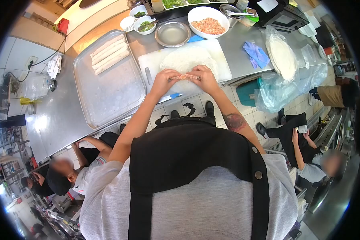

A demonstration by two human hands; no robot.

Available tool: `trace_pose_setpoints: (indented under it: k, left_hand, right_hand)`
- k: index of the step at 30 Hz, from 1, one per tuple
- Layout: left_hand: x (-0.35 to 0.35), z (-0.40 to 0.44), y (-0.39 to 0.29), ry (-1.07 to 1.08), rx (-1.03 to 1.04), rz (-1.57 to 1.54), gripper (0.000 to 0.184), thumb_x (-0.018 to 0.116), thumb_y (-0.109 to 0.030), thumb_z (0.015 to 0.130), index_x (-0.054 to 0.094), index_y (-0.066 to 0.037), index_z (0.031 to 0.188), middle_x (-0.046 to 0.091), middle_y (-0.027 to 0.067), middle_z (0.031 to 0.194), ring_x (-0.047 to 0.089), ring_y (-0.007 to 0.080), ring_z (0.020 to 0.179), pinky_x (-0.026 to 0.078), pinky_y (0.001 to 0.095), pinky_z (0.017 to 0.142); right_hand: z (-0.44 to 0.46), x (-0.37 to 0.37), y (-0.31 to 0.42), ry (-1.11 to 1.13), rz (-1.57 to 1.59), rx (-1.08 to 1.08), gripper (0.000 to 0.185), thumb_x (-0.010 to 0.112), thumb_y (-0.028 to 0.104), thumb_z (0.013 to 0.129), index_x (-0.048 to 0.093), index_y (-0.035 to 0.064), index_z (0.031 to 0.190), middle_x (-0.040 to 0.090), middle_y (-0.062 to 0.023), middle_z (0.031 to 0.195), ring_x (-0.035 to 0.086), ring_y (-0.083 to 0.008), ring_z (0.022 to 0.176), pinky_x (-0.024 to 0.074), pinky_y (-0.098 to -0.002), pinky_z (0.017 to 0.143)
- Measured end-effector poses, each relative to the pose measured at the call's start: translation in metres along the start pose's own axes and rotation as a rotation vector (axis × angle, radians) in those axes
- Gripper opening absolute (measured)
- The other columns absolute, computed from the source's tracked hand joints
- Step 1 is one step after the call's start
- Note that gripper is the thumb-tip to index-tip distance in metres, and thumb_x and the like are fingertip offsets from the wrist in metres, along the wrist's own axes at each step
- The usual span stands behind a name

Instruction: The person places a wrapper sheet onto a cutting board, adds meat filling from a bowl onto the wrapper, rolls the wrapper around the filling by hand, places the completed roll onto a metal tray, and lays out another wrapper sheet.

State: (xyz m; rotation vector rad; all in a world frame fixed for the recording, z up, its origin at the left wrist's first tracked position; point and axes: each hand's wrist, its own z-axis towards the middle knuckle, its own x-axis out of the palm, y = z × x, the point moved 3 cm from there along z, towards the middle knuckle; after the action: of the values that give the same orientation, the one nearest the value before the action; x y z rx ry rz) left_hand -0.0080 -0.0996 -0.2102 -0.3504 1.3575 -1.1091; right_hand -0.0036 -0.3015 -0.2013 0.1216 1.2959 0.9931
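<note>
Over the near part of the round wrapper (190,58) on the white cutting board (225,71), holding a strip of pink filling (184,77) with its long axis running left to right, roughly along the wrapper's near side. Pinched at its left end by bent fingers of the left hand (165,81), at its right end by those of the right hand (205,79); set between both, nearer to neither. Cannot tell whether touching the wrapper or lifted just above it.

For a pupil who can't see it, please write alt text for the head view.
A person's hands hold a strip of pinkish mixture over a pale sheet on a cutting board. To the left lies a metal tray of pale rolls; beyond the board, a white bowl of similar mixture.
</note>
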Motion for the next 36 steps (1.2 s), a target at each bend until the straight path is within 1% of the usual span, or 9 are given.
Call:
trace_pose_setpoints:
  k: [3,6,10,16,21,24,30,33,36]
  left_hand:
    - [-0.003,-0.006,-0.015,-0.199,0.051,0.024,0.028,0.076,-0.003,0.068,0.072,-0.007,0.095,0.069,0.0071,0.095,0.062,0.0257,0.092,0.049,0.0351,0.084]
    - [-0.002,-0.004,-0.035,-0.247,0.044,-0.023,0.023,0.074,-0.003,0.072,0.072,-0.006,0.095,0.069,0.0071,0.094,0.063,0.0223,0.091,0.051,0.0329,0.084]
    - [0.008,0.0,-0.024,-0.144,0.091,0.022,0.022,0.074,-0.005,0.073,0.072,-0.005,0.094,0.069,0.0069,0.094,0.063,0.0218,0.09,0.051,0.033,0.083]
    - [0.01,0.001,-0.014,-0.135,-0.067,-0.108,0.02,0.074,-0.005,0.071,0.072,-0.008,0.09,0.069,0.0064,0.09,0.064,0.0251,0.083,0.051,0.0351,0.078]
    - [0.015,0.009,-0.033,-0.116,0.185,0.098,0.027,0.074,-0.008,0.07,0.07,-0.007,0.097,0.07,0.0071,0.095,0.063,0.0252,0.091,0.046,0.0372,0.084]
    - [0.026,0.009,-0.034,-0.124,0.123,0.147,0.028,0.075,-0.011,0.069,0.07,-0.008,0.096,0.07,0.0059,0.095,0.063,0.0242,0.091,0.043,0.0368,0.085]
    - [0.031,0.012,-0.041,-0.145,0.112,0.189,0.025,0.074,-0.012,0.069,0.071,-0.012,0.093,0.069,0.0035,0.092,0.062,0.0228,0.091,0.04,0.0388,0.087]
    - [0.033,0.016,-0.048,-0.088,0.112,0.193,0.031,0.076,-0.011,0.067,0.07,-0.01,0.097,0.069,0.0049,0.097,0.062,0.0243,0.092,0.042,0.0387,0.086]
    - [0.04,0.022,-0.046,-0.034,0.114,0.216,0.029,0.075,-0.01,0.067,0.07,-0.01,0.095,0.069,0.0056,0.093,0.062,0.0249,0.09,0.042,0.0391,0.085]
  right_hand:
    - [0.001,-0.014,0.02,-0.064,-0.007,-0.054,0.031,0.077,0.015,0.069,0.072,0.0106,0.099,0.062,-0.006,0.088,0.059,-0.024,0.083,0.0482,-0.0341,0.076]
    - [0.002,-0.017,0.022,-0.106,0.159,0.068,0.021,0.076,0.013,0.07,0.074,0.0101,0.09,0.063,-0.0044,0.085,0.059,-0.0235,0.082,0.0482,-0.034,0.076]
    - [0.001,0.0,0.008,-0.134,0.096,-0.04,0.018,0.078,0.013,0.068,0.074,0.011,0.086,0.063,-0.005,0.087,0.059,-0.0243,0.081,0.0484,-0.034,0.074]
    - [0.006,-0.011,0.028,-0.246,0.112,0.019,0.016,0.078,0.011,0.068,0.073,0.0097,0.083,0.063,-0.0051,0.085,0.06,-0.0241,0.081,0.0492,-0.0349,0.073]
    - [-0.008,-0.015,0.015,-0.269,0.097,0.095,0.015,0.078,0.009,0.068,0.072,0.0079,0.082,0.062,-0.0052,0.084,0.06,-0.0225,0.081,0.05,-0.0327,0.071]
    - [-0.015,-0.011,0.004,-0.263,0.067,0.108,0.013,0.077,0.008,0.068,0.072,0.0067,0.08,0.062,-0.0047,0.081,0.061,-0.0211,0.079,0.0502,-0.0305,0.068]
    - [-0.015,-0.018,-0.006,-0.187,0.202,0.263,0.024,0.076,0.005,0.069,0.068,0.0023,0.091,0.059,-0.0106,0.1,0.06,-0.0225,0.084,0.0507,-0.0294,0.067]
    - [-0.009,-0.03,0.002,-0.18,0.296,0.172,0.032,0.076,0.007,0.07,0.065,0.0016,0.099,0.056,-0.0134,0.107,0.059,-0.0247,0.091,0.0511,-0.0315,0.072]
    - [-0.006,-0.033,0.002,-0.075,0.025,-0.078,0.035,0.076,0.011,0.07,0.065,0.0025,0.103,0.058,-0.0119,0.102,0.058,-0.0262,0.096,0.0507,-0.0338,0.077]
